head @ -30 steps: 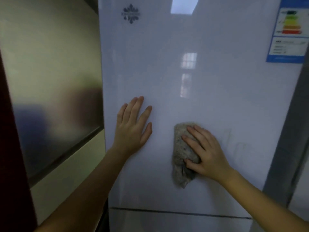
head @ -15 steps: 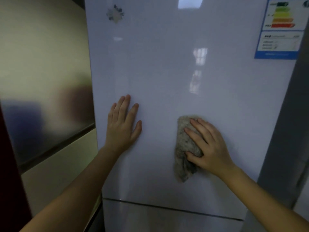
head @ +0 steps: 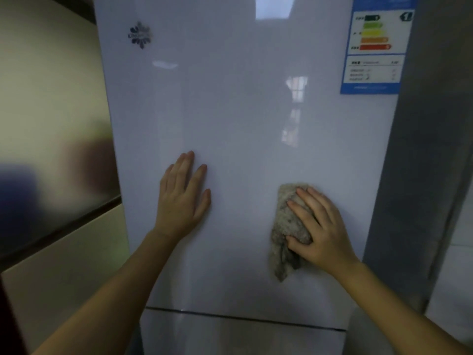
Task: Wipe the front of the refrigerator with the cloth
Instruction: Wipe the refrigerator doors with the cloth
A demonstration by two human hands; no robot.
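Note:
The white glossy refrigerator door (head: 230,111) fills the middle of the view, with a seam to a lower door near the bottom. A grey crumpled cloth (head: 284,226) is pressed against the door at lower right, its tail hanging below. My right hand (head: 320,226) lies flat over the cloth, thumb hooked under it. My left hand (head: 183,198) rests flat on the door to the left of the cloth, fingers together and pointing up, holding nothing.
A blue energy label (head: 376,47) is stuck at the door's upper right and a dark snowflake logo (head: 140,35) at its upper left. A beige cabinet with a reflective panel (head: 51,124) stands left. The fridge's grey side (head: 422,175) runs down the right.
My right hand has pushed the cloth rightward across the door, away from my left hand. The left hand stays flat on the door. The view has shifted a little.

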